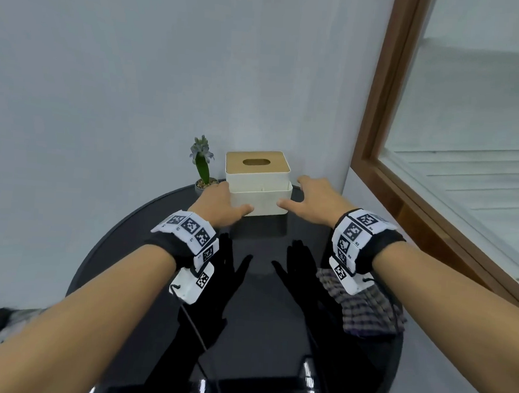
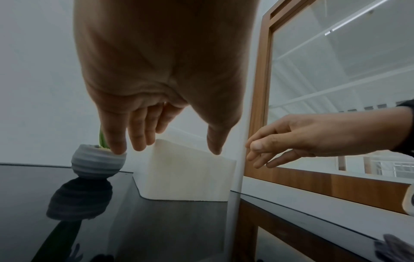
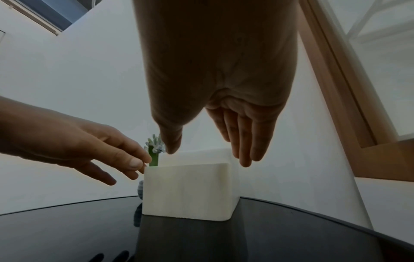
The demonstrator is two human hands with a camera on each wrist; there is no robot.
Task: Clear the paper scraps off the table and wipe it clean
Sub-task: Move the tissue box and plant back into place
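Two open hands (image 1: 270, 204), one tissue box (image 1: 260, 185), one potted plant (image 1: 203, 170), one checked cloth (image 1: 363, 309)

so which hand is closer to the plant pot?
The left hand. It reaches down the tissue box's left side, right beside the grey plant pot. The right hand is on the box's far side from the pot.
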